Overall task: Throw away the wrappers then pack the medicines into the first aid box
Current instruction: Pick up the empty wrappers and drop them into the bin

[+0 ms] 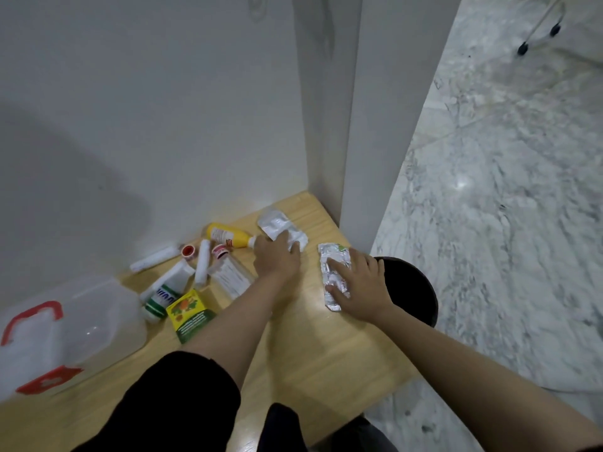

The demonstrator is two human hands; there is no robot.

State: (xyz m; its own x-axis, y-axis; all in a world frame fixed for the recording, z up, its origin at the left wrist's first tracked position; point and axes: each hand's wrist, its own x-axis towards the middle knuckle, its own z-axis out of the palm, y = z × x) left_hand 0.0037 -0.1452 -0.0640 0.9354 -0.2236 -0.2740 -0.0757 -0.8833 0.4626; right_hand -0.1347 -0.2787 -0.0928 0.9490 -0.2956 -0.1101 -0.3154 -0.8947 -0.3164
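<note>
On the wooden table (310,360) my left hand (275,256) presses down on a crumpled white wrapper (280,226) near the wall, fingers closing on its edge. My right hand (359,285) lies on a silver foil blister wrapper (331,275) at the table's right edge, thumb and index pinching it. To the left lie the medicines: a yellow bottle (225,235), white tubes (202,265), a red-capped clear bottle (228,275), a green and white tube (164,295) and a yellow-green box (191,314). The translucent first aid box (65,327) with red clasps stands at far left.
A black bin (411,288) stands on the marble floor (505,207) just beyond the table's right edge, beside my right hand. White walls (163,109) close off the back of the table, with a white pillar (375,125) at its far right corner.
</note>
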